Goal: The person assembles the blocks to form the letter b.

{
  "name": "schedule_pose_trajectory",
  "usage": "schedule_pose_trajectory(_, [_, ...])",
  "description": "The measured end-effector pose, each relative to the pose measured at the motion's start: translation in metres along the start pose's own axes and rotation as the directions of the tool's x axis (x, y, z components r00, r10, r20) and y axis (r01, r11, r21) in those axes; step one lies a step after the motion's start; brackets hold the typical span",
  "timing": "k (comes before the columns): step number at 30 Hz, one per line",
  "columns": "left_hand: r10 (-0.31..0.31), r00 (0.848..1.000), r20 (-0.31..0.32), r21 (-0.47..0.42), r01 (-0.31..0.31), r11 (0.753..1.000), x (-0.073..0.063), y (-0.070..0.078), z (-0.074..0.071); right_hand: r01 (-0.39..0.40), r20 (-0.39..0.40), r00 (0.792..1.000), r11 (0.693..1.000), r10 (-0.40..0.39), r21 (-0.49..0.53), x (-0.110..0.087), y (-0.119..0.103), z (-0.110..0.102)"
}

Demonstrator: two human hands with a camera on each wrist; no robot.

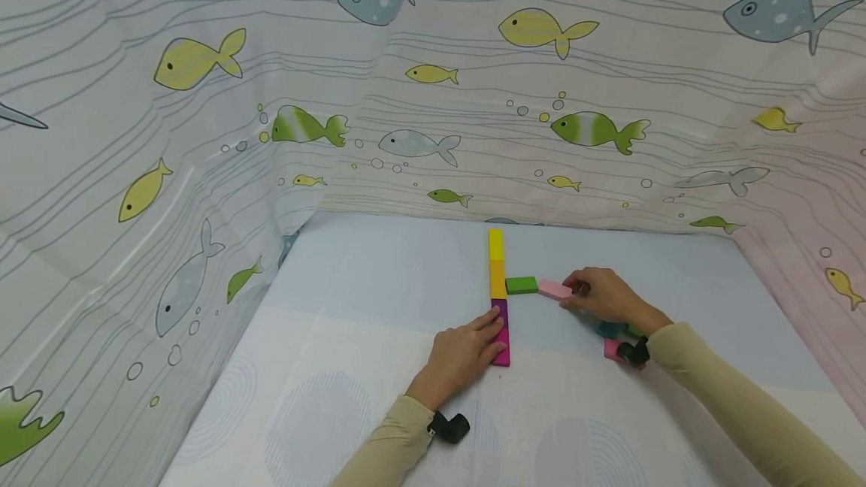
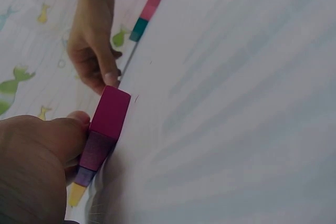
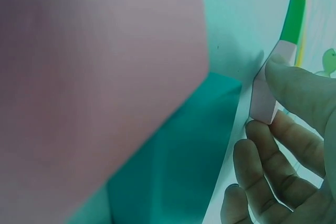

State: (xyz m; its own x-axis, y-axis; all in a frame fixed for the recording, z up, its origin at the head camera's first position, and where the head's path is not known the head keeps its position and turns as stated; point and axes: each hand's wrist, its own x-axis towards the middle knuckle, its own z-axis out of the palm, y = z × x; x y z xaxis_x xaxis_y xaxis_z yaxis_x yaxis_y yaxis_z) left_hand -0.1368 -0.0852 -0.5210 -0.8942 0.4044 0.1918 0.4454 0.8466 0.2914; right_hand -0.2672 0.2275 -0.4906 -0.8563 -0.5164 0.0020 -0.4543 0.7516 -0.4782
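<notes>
A column of rectangular blocks runs away from me: a magenta block (image 1: 501, 352) nearest, then a purple block (image 1: 503, 319), an orange block (image 1: 497, 279) and a yellow block (image 1: 496, 244). My left hand (image 1: 456, 355) lies against the near end, its fingers on the purple and magenta blocks. From the column's right side extends a green block (image 1: 521, 285), followed by a slightly angled light pink block (image 1: 552, 288). My right hand (image 1: 602, 295) pinches that pink block's right end between thumb and fingers. The right wrist view shows its thumb on the pink block (image 3: 264, 98).
Beneath my right wrist are a teal block (image 1: 607, 330), a darker pink block (image 1: 612, 349) and another green block (image 1: 634, 331), partly hidden by the arm. A fish-patterned curtain (image 1: 419, 111) encloses the back and sides of the pale table (image 1: 365, 276).
</notes>
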Motion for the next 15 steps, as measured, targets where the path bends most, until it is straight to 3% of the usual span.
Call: schedule_pose_trajectory(15, [0.005,1.0,-0.006,0.005,-0.005,1.0,-0.0005,-0.0007,0.0014,0.003,-0.003,1.0,1.0,-0.003,-0.002,-0.0002,-0.0004,0.0004])
